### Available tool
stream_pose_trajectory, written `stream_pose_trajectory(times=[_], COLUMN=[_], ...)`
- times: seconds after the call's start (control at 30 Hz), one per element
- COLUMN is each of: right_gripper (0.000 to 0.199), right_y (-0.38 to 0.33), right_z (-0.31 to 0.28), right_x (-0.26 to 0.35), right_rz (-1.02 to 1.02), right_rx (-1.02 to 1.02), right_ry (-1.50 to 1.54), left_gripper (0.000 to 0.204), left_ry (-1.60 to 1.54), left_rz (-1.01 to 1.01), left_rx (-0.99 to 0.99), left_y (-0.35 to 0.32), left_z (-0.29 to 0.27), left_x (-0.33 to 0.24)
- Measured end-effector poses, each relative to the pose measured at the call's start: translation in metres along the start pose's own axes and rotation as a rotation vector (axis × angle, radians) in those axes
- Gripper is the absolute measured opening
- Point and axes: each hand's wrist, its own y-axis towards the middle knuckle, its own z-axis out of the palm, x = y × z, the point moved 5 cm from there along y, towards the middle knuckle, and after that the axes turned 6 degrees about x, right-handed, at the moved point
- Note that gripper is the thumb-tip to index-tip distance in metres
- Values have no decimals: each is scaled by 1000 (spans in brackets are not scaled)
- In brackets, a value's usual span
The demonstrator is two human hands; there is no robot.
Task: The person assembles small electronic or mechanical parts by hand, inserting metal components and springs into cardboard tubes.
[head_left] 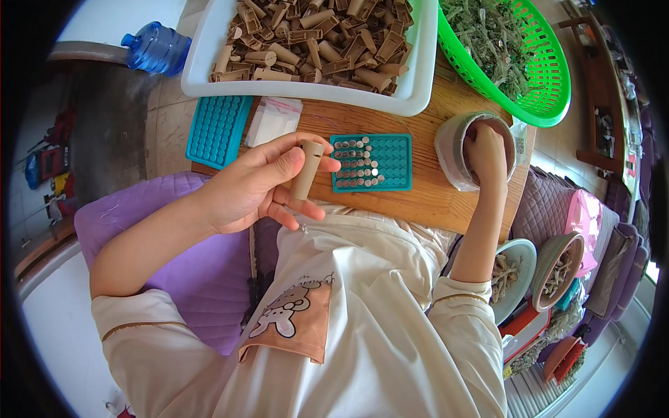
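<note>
My left hand (254,184) is raised over my lap at the table's near edge. Its thumb and fingers grip a tan, tapered plastic tube (305,173) with a small slot near the top; the other fingers are spread. On the right, my right hand (486,150) reaches down into a round tub (448,143). Its fingers are mostly hidden inside, so I cannot tell what they hold. Between my hands lies a teal tray (396,164) with round hollows. Small silvery discs (354,164) fill its left part in rows.
A white bin (306,89) of tan plastic parts stands behind. A green basket (550,76) of clear-and-greenish pieces is far right. Another teal tray (217,129) and a clear plastic bag (275,120) lie left. Bowls (527,258) stand right of my arm, below the wooden table (435,202).
</note>
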Motion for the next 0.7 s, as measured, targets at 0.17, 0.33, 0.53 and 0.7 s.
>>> stream_pose_trajectory(times=[0.17,0.33,0.53,0.7], right_gripper=[15,17,11,7], right_y=[-9,-14,-32,-51], right_z=[-21,-20,-38,-28], right_x=[4,-21,-1,73], right_rz=[-3,33,113,-187], right_rx=[-32,-35,-44,-66], right_ry=[201,650,962,1148], left_gripper=[40,39,40,41], left_ry=[-8,-66,-118,-230], left_rz=[-36,-47,-9,-61], left_rx=[-45,-17,-102,-119], left_y=[-1,-2,-4,-7], left_z=[-3,-5,0,-2], left_x=[1,6,5,11])
